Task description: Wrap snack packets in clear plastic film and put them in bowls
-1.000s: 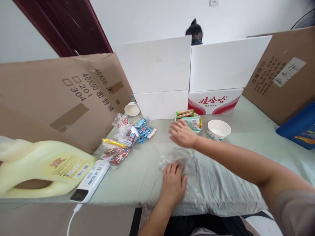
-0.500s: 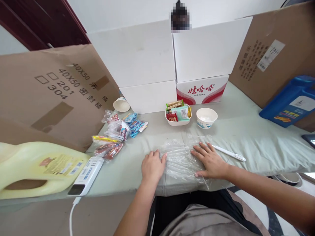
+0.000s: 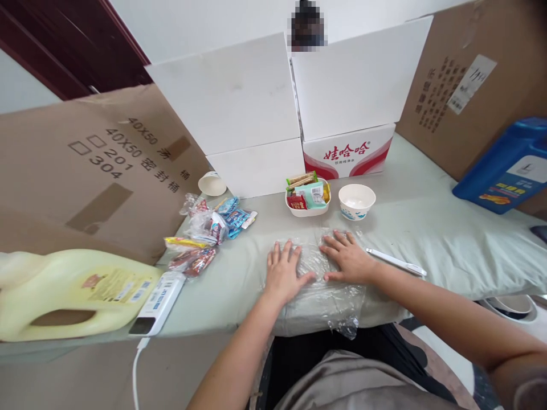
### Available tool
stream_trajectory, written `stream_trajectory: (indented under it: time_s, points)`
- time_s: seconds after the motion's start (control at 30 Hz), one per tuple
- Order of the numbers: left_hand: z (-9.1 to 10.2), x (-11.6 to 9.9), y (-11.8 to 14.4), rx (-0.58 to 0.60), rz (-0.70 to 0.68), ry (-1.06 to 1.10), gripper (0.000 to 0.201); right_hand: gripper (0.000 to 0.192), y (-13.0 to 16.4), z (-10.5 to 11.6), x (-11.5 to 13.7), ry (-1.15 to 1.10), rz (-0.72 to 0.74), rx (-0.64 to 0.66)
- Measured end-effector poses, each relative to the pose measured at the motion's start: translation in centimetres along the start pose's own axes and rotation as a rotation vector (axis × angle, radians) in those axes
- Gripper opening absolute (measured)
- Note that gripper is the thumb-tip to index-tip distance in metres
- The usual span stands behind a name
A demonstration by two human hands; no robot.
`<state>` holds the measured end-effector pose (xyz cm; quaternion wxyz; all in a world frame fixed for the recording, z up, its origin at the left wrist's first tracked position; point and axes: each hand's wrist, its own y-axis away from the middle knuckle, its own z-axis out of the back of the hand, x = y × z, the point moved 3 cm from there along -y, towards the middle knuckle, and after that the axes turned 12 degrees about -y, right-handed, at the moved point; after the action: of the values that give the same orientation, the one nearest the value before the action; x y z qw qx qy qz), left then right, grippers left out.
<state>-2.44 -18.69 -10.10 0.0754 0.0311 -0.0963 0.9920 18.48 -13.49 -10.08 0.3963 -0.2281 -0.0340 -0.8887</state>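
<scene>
A clear plastic bag [image 3: 318,293] lies spread on the cloth-covered table in front of me, its lower corner hanging over the front edge. My left hand [image 3: 285,272] rests flat on its left part with the fingers spread. On the upper right part lies my right hand [image 3: 348,257], palm down and fingers apart. Just right of that hand is a white pen-like stick [image 3: 396,262]. Beyond the bag stand a white tray [image 3: 308,213] of packaged snacks and a white paper bowl [image 3: 357,201] with a blue pattern.
Wrapped snacks [image 3: 209,225] lie in a heap at left, near a tipped paper bowl [image 3: 212,184]. A yellow jug [image 3: 81,290] and a white power bank [image 3: 157,304] with a cable are front left. White boxes [image 3: 252,108] stand behind; a blue bottle [image 3: 504,171] is at right.
My left hand has moved right and forward over the bag, and its fingers are more spread. The right hand has shifted slightly forward and left. The bag's lower corner now hangs over the edge.
</scene>
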Motion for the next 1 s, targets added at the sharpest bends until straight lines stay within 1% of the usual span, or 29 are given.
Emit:
stream_trajectory:
  time_s: [0.07, 0.1, 0.13, 0.2, 0.27, 0.33, 0.37, 0.43, 0.5, 0.57, 0.6, 0.63, 0.73, 0.8, 0.83, 0.87, 0.93, 0.97, 1.0]
  points:
    - [0.4, -0.1, 0.1, -0.031, -0.011, 0.010, 0.056, 0.051, -0.5, 1.3, 0.5, -0.080, 0.012, -0.107]
    - [0.4, -0.5, 0.2, -0.030, -0.038, 0.013, 0.053, 0.041, -1.0, 1.7, 0.9, -0.115, 0.015, -0.151]
    - [0.4, -1.0, 0.2, -0.019, -0.068, 0.013, 0.052, 0.035, -1.7, 1.9, 1.2, -0.133, 0.008, -0.171]
    - [0.0, -2.2, 0.5, 0.016, -0.087, 0.001, 0.056, 0.028, -3.4, 1.7, 1.8, -0.111, -0.050, -0.165]
    - [-0.5, -3.3, 1.0, 0.048, -0.042, -0.010, 0.059, 0.031, -5.5, 0.9, 1.8, -0.050, -0.149, -0.161]
    - [-1.0, -4.0, 1.5, 0.074, 0.037, -0.016, 0.060, 0.041, -7.3, 0.1, 1.5, -0.001, -0.214, -0.176]
    - [-1.2, -4.2, 1.9, 0.087, 0.079, -0.020, 0.061, 0.045, -8.0, -0.1, 1.2, 0.015, -0.216, -0.181]
    - [-1.4, -4.5, 2.6, 0.116, 0.145, -0.025, 0.063, 0.041, -9.0, -0.1, 0.4, 0.046, -0.194, -0.173]
    - [-1.5, -4.7, 3.1, 0.149, 0.171, -0.025, 0.064, 0.032, -9.3, 0.5, -0.4, 0.072, -0.178, -0.177]
    - [-1.5, -4.9, 3.5, 0.184, 0.183, -0.028, 0.065, 0.031, -9.1, 1.1, -0.7, 0.090, -0.174, -0.194]
    - [-1.5, -5.1, 3.6, 0.202, 0.190, -0.033, 0.066, 0.032, -8.8, 1.2, -0.6, 0.092, -0.159, -0.193]
    - [-1.3, -5.2, 3.6, 0.220, 0.199, -0.039, 0.067, 0.033, -8.4, 1.0, -0.3, 0.087, -0.113, -0.169]
    - [-0.6, -5.3, 3.0, 0.267, 0.220, -0.052, 0.069, 0.037, -6.7, -1.0, 1.1, 0.037, 0.127, -0.023]
    - [0.2, -4.4, 2.1, 0.292, 0.227, -0.045, 0.068, 0.043, -5.5, -2.4, 1.6, 0.004, 0.216, 0.038]
    - [0.7, -3.6, 1.6, 0.303, 0.237, -0.037, 0.067, 0.046, -5.1, -2.9, 1.5, -0.005, 0.219, 0.044]
    - [1.1, -2.4, 1.0, 0.315, 0.255, -0.029, 0.066, 0.049, -4.9, -3.2, 1.4, -0.012, 0.203, 0.042]
    - [1.7, 0.7, 0.0, 0.337, 0.323, -0.022, 0.063, 0.054, -4.7, -3.3, 1.1, -0.035, 0.195, 0.062]
    - [1.9, 2.3, -0.3, 0.344, 0.369, -0.032, 0.059, 0.055, -4.8, -3.0, 1.0, -0.058, 0.197, 0.079]
    - [2.2, 3.9, -0.3, 0.328, 0.405, -0.044, 0.054, 0.053, -4.8, -2.6, 0.9, -0.092, 0.199, 0.091]
